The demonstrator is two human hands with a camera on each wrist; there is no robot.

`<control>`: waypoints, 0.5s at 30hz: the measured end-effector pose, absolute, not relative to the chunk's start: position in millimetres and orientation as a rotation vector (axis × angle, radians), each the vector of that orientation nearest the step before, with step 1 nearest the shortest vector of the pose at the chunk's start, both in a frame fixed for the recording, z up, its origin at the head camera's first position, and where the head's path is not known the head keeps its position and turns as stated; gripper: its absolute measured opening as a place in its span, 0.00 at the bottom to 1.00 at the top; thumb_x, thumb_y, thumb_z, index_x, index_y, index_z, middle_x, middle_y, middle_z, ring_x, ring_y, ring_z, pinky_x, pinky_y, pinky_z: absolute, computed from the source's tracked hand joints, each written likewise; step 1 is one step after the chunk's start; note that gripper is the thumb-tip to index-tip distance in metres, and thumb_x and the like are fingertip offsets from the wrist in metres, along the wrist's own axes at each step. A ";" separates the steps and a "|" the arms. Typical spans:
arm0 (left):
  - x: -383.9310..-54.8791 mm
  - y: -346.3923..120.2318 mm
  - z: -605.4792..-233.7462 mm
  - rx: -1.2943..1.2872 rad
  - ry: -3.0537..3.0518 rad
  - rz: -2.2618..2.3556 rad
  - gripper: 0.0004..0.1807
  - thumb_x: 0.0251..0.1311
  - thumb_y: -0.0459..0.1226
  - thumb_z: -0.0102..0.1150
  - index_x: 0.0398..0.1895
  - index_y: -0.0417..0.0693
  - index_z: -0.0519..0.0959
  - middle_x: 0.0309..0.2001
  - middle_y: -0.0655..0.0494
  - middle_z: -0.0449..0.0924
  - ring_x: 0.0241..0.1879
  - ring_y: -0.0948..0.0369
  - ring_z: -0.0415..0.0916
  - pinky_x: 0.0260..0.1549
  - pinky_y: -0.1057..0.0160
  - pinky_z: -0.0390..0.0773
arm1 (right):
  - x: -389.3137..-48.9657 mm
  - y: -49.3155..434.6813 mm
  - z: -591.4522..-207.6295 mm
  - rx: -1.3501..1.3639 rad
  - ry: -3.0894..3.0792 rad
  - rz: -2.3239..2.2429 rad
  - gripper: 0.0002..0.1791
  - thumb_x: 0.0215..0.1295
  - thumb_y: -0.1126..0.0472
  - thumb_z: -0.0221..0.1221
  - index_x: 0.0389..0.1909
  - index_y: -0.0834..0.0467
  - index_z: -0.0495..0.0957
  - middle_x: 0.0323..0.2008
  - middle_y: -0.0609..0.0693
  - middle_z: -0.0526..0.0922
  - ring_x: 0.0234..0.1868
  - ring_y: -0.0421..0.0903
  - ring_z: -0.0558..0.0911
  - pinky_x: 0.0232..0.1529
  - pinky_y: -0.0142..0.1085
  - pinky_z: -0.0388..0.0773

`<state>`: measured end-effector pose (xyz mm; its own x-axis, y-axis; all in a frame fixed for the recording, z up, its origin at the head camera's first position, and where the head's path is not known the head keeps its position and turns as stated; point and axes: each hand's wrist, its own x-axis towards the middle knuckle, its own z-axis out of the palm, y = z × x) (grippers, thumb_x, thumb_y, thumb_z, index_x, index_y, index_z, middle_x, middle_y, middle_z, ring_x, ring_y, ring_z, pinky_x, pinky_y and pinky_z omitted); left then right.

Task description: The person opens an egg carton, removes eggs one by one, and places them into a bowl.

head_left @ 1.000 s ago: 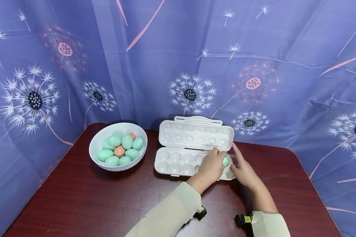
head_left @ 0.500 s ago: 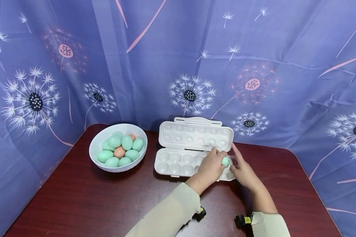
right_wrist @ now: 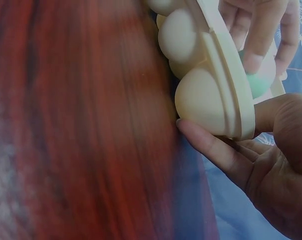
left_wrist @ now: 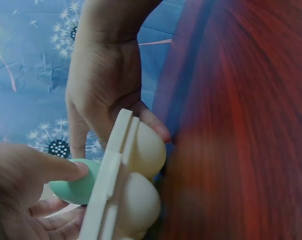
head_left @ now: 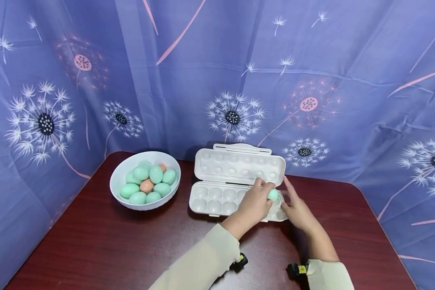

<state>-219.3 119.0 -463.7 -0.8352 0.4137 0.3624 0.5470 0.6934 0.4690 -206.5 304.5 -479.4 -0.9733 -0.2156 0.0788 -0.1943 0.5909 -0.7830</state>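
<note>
My left hand [head_left: 253,204] pinches a green egg [head_left: 273,195] between thumb and fingers, over the right end of an open white egg box [head_left: 214,200]. In the left wrist view the thumb lies across the side of the egg [left_wrist: 73,189], close by the box rim [left_wrist: 112,172]. At the box's right end, my right hand [head_left: 300,211] holds the tray, one finger stretched toward the lid's corner. The right wrist view has a finger of that hand [right_wrist: 280,165] against the underside of the end cup [right_wrist: 203,102].
A white bowl [head_left: 113,188] with several green eggs [head_left: 138,197] and a couple of brown eggs [head_left: 146,185] stands to the left. The box's raised lid [head_left: 239,165] leans back near a blue dandelion-print curtain [head_left: 188,100]. Underneath is a dark red wooden table [head_left: 130,249].
My left hand has shifted slightly up and to the left with the green egg, so more of the egg shows. The right hand stays in place on the egg box.
</note>
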 end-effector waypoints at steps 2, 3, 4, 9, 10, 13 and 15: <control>-217.0 115.0 -460.6 -0.772 -2.674 -0.854 0.22 0.60 0.38 0.70 0.57 0.54 0.77 0.51 0.53 0.73 0.36 0.61 0.81 0.36 0.70 0.80 | -206.9 304.4 -480.0 -0.358 2.773 -1.368 0.49 0.67 0.78 0.47 0.82 0.52 0.36 0.63 0.73 0.74 0.47 0.55 0.83 0.35 0.34 0.84; -215.9 113.0 -459.1 -0.773 -2.675 -0.856 0.22 0.60 0.38 0.69 0.57 0.55 0.77 0.52 0.53 0.73 0.37 0.60 0.81 0.36 0.69 0.80 | -207.2 304.4 -480.8 -0.358 2.774 -1.366 0.49 0.67 0.78 0.47 0.82 0.52 0.36 0.62 0.73 0.74 0.47 0.54 0.83 0.35 0.34 0.84; -214.9 111.1 -457.9 -0.772 -2.670 -0.860 0.22 0.60 0.38 0.69 0.57 0.55 0.77 0.52 0.53 0.72 0.37 0.60 0.82 0.37 0.69 0.80 | -207.7 304.7 -481.4 -0.355 2.776 -1.363 0.49 0.67 0.78 0.47 0.82 0.51 0.36 0.63 0.73 0.74 0.47 0.54 0.83 0.35 0.34 0.84; -210.6 101.2 -451.2 -0.772 -2.651 -0.894 0.23 0.60 0.38 0.69 0.59 0.55 0.77 0.53 0.53 0.72 0.36 0.60 0.81 0.37 0.69 0.81 | -207.6 305.9 -482.6 -0.354 2.785 -1.352 0.49 0.66 0.78 0.47 0.82 0.51 0.36 0.63 0.72 0.75 0.45 0.53 0.83 0.35 0.33 0.84; -210.0 98.4 -449.5 -0.774 -2.645 -0.902 0.23 0.60 0.38 0.70 0.59 0.54 0.77 0.53 0.53 0.72 0.36 0.60 0.81 0.38 0.68 0.81 | -207.5 305.5 -482.4 -0.357 2.785 -1.355 0.49 0.66 0.78 0.47 0.82 0.51 0.36 0.62 0.72 0.75 0.45 0.53 0.83 0.35 0.33 0.84; -208.6 90.5 -445.2 -0.777 -2.644 -0.914 0.25 0.60 0.37 0.70 0.60 0.54 0.76 0.54 0.52 0.71 0.38 0.59 0.82 0.41 0.68 0.82 | -207.2 305.2 -481.3 -0.374 2.775 -1.364 0.49 0.66 0.78 0.47 0.82 0.51 0.36 0.63 0.73 0.74 0.46 0.52 0.83 0.35 0.33 0.84; -208.0 85.7 -442.8 -0.775 -2.649 -0.928 0.25 0.60 0.37 0.69 0.61 0.53 0.76 0.55 0.52 0.71 0.41 0.58 0.82 0.43 0.67 0.82 | -207.0 305.4 -480.2 -0.379 2.766 -1.375 0.49 0.66 0.78 0.47 0.82 0.52 0.35 0.63 0.74 0.73 0.45 0.51 0.83 0.34 0.33 0.84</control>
<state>-208.0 85.7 -442.8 -0.8340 0.4055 0.3742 0.5503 0.6596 0.5120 -207.0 305.4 -480.2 -0.9699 -0.2295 0.0815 -0.2035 0.5800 -0.7888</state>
